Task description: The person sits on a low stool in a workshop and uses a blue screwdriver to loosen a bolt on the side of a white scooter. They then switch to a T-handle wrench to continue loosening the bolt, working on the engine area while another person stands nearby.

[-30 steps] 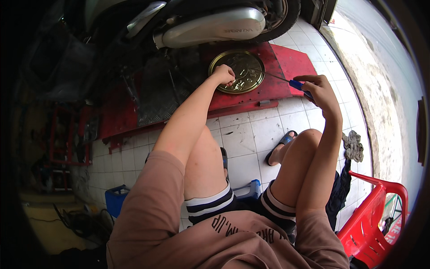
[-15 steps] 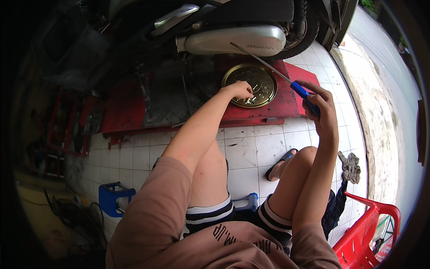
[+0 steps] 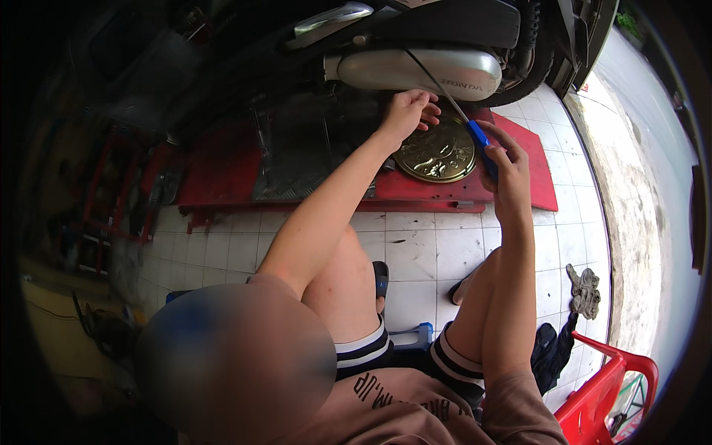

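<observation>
A screwdriver with a blue handle is gripped in my right hand. Its long thin shaft slants up and left, the tip overlapping the silver rounded cover on the motorbike's side. My left hand hovers just below that cover, beside the shaft. Thumb and forefinger are pinched together there, the other fingers loosely curled; whatever they hold is too small to make out. Below both hands, a round gold-coloured metal tray with small shiny pieces lies on the red platform.
The motorbike's rear tyre stands at the far right. White floor tiles run between platform and my legs. A red plastic chair, a crumpled grey cloth and a dark cloth are at right. A blue stool is beneath me.
My left hand has risen from over the tray toward the silver cover. My right hand has shifted slightly left with the screwdriver. The whole view has moved a little.
</observation>
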`<state>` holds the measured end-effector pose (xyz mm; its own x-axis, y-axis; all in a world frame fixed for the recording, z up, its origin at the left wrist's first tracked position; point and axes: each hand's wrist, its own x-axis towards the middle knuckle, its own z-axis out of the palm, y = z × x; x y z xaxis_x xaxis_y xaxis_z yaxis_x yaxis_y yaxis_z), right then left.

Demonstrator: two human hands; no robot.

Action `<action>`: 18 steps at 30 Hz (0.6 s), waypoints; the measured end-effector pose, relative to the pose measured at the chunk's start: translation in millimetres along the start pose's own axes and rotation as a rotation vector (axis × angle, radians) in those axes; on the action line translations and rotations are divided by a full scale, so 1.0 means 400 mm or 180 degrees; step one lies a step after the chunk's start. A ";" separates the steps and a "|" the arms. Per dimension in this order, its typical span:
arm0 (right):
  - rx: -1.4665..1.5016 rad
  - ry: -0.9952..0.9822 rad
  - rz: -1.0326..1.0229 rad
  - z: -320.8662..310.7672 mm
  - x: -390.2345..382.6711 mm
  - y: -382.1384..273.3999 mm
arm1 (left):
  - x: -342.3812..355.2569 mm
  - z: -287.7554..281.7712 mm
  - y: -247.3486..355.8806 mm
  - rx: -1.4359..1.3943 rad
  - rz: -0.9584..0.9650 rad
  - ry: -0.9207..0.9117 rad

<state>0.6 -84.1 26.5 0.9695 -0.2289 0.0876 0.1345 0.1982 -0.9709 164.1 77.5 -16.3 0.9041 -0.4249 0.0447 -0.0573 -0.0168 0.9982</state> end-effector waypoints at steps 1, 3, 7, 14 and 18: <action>-0.0003 -0.0031 -0.0001 0.011 0.001 0.011 | -0.013 -0.008 0.016 -0.0094 0.0042 0.0038; -0.0247 -0.0131 0.0013 0.024 0.009 0.038 | -0.035 -0.011 0.041 -0.0245 0.0153 0.0075; -0.0422 -0.0349 0.0076 0.063 0.010 0.061 | -0.048 -0.027 0.049 -0.0367 0.0422 0.0143; -0.0489 -0.0361 0.0156 0.089 0.015 0.084 | -0.036 -0.034 0.024 -0.0318 0.0709 0.0208; -0.0496 -0.0378 0.0151 0.098 0.020 0.100 | -0.038 -0.032 0.022 -0.0168 0.0845 0.0304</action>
<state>21.6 -40.7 -3.0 0.9926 -0.1071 0.0577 0.0637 0.0542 -0.9965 155.4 95.4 -7.9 0.8964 -0.3211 0.3057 -0.2774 0.1319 0.9517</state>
